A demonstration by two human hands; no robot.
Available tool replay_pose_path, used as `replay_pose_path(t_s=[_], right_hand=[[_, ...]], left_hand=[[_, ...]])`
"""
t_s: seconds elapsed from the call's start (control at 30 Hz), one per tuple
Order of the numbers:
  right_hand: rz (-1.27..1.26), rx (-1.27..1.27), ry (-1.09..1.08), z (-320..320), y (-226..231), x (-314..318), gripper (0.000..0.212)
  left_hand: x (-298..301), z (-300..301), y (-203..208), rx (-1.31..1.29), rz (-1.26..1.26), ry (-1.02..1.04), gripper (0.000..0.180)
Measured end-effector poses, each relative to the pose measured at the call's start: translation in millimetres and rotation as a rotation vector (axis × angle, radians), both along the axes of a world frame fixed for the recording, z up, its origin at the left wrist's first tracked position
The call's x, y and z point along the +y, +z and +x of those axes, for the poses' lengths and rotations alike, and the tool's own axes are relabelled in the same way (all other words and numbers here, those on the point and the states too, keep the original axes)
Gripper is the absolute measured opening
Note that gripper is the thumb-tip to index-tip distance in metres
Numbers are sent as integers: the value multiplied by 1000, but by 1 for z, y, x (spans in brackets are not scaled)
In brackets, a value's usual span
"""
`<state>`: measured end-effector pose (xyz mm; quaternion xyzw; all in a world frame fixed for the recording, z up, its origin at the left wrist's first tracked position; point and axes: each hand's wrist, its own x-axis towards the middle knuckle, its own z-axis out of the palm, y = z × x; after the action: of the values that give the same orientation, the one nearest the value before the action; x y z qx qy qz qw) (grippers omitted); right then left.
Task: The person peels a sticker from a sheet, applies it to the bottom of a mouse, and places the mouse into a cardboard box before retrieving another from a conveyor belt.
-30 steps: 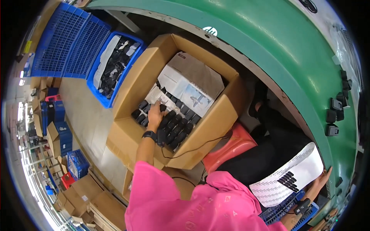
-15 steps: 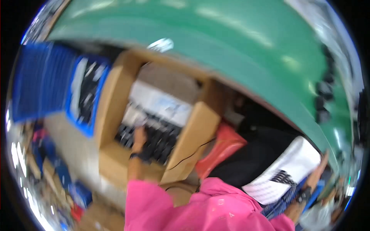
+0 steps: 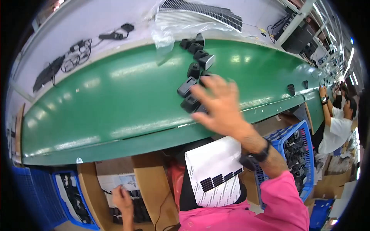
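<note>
My right hand is stretched over the green table, its fingers spread. It covers part of a cluster of small black plastic devices; whether the fingertips touch them I cannot tell. Further devices trail from there toward the far edge. At lower left my left hand hangs over an open cardboard box, its fingers curled together, and anything between them is too small to make out. Rows of black parts and a white sheet lie inside the box. Across my lap rests a white sheet with black strips.
A blue basket full of black parts stands at my right. Blue crates stand left of the box. Clear plastic wrap, cables and striped sheets lie beyond the table. A co-worker works at far right.
The view has swung up from the box to the table. My right hand has come from beside my lap to above the black devices. My left hand stays at the box, its fingers now curled.
</note>
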<state>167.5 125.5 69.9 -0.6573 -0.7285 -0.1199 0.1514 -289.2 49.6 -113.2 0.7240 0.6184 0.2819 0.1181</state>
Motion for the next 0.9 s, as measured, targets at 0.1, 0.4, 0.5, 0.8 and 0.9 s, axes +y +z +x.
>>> replay_pose_path(t_s=[0.1, 0.4, 0.5, 0.8, 0.9], right_hand=[[90, -115, 67, -5, -46, 56, 54], [-87, -78, -228, 87, -56, 55, 39], [-96, -84, -319, 137, -51, 45, 40], [2, -121, -428, 265, -55, 44, 42], [40, -239, -614, 290, -51, 38, 42]], left_hand=[[42, 118, 69, -238, 264, -351, 21], [188, 337, 157, -296, 131, -780, 23], [260, 394, 131, -137, 306, -749, 31], [363, 532, 127, 181, 109, -287, 65], [352, 564, 131, 186, -33, -279, 62]])
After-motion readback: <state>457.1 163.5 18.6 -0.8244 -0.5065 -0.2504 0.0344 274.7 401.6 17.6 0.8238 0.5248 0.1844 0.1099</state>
